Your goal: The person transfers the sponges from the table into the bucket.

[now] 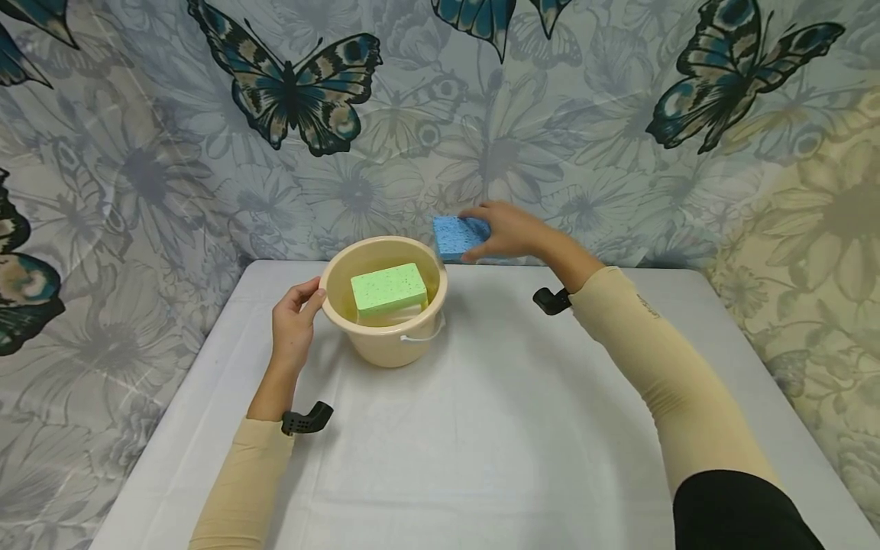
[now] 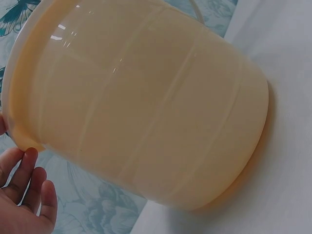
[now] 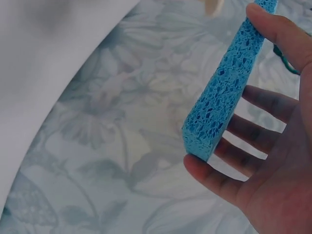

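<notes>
A cream plastic bucket (image 1: 385, 350) stands near the back edge of the table, its white handle (image 1: 425, 336) hanging down at the front right. My left hand (image 1: 294, 317) pinches the bucket's rim on the left side, thumb against fingers; the left wrist view shows the fingertips at the lip of the bucket wall (image 2: 146, 107). A green sponge (image 1: 389, 289) lies in the bucket over something pale, mostly hidden. Just right of the rim, my right hand (image 1: 509, 231) holds a blue sponge (image 1: 454, 237) up, thumb on one edge and fingers along the other (image 3: 222, 83).
A white cloth (image 1: 522, 428) covers the table. Behind it hangs a backdrop (image 1: 495, 153) printed with flowers and butterflies, close to the table's back edge. A black wrist strap mount (image 1: 308, 418) sits on the left wrist and another mount (image 1: 552, 301) on the right.
</notes>
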`<state>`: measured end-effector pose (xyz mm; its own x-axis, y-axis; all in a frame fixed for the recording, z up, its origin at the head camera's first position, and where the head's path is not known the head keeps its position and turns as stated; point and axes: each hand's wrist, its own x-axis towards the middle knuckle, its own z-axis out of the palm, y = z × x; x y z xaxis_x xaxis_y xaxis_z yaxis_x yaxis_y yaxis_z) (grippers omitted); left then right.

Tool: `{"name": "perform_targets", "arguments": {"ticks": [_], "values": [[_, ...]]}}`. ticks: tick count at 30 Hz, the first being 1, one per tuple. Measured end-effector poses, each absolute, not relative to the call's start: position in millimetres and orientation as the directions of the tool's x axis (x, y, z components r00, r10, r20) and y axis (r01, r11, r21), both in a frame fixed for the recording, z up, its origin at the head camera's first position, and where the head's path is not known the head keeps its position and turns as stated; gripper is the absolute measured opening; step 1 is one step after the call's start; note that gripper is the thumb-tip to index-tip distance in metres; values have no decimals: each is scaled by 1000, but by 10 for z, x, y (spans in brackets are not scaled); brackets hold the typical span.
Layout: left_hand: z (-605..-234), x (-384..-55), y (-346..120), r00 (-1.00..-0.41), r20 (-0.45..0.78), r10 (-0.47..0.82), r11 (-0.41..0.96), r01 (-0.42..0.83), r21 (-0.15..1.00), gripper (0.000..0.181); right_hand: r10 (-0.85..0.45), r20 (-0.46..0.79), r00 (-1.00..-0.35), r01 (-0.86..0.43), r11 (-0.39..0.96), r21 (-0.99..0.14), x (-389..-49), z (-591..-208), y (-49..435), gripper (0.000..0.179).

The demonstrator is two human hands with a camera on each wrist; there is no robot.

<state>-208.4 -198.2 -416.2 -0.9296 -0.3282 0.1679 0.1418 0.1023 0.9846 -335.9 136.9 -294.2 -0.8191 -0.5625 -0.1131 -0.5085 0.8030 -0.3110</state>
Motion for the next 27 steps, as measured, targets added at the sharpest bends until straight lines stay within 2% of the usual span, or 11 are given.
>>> {"name": "perform_targets", "arguments": {"ticks": [19,27], "values": [[-4208,-2101,-1995,-926,169,-337,81,151,985,35,-616,-94,-782,-551,755,-355,-3330,-2890,869,84],[-4205,-2110,-1991,-922,183,-342,71,168,983,34,-661,-79,-746,-603,722,-340,-3305,-2941,658,83]]}}
